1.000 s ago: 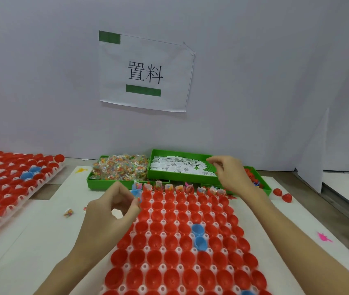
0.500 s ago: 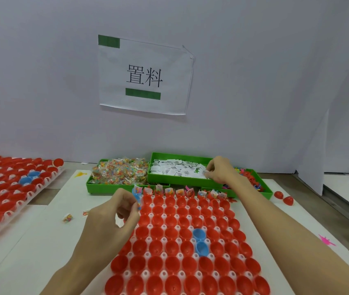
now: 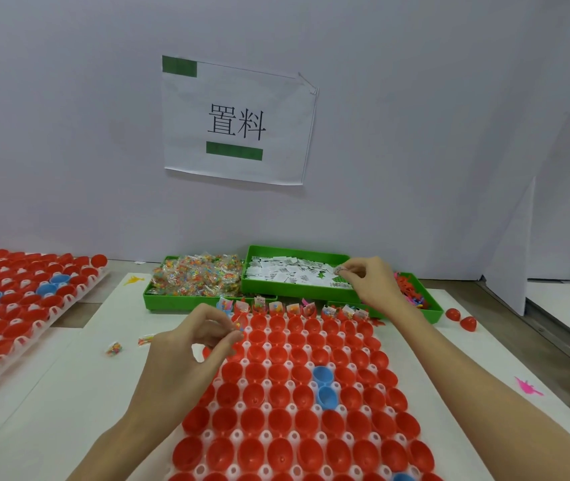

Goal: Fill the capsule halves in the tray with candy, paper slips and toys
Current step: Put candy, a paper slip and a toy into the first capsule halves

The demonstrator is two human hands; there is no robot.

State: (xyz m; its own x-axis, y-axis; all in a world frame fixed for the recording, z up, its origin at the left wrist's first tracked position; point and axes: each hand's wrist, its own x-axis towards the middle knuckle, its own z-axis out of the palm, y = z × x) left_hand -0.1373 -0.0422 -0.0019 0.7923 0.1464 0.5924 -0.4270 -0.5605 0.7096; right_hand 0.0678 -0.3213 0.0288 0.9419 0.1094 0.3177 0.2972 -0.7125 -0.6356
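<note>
- White plastic tray (image 3: 342,437) of red plastic capsule halves (image 3: 278,394), lower centre of the frame; two blue plastic capsule halves (image 3: 323,385) sit among them, right of centre.
- Far row of that tray: halves already hold small candy packets (image 3: 294,308) and slips.
- Left hand (image 3: 186,355), centre-left, over the tray's upper left corner; thumb and forefinger pinch a small clear candy packet (image 3: 238,324).
- Right hand (image 3: 370,284), centre-right, fingers curled over the green plastic bin of white paper slips (image 3: 294,274); it pinches something small and pale at the fingertips, apparently one paper slip (image 3: 338,270).
- Green plastic bin of wrapped multicoloured candy (image 3: 196,279) just left of the slip bin, touching it.
- Green plastic bin of small coloured toys (image 3: 415,295) at right, partly hidden by the right wrist.
- Second tray of red and blue halves (image 3: 16,307) at the left edge.
- Two loose red halves (image 3: 460,317) right of the toy bin; a pink toy (image 3: 528,387) on the white table surface (image 3: 50,411), far right.
- White paper sign with black characters and green bars (image 3: 238,121) on the wall, upper centre.
</note>
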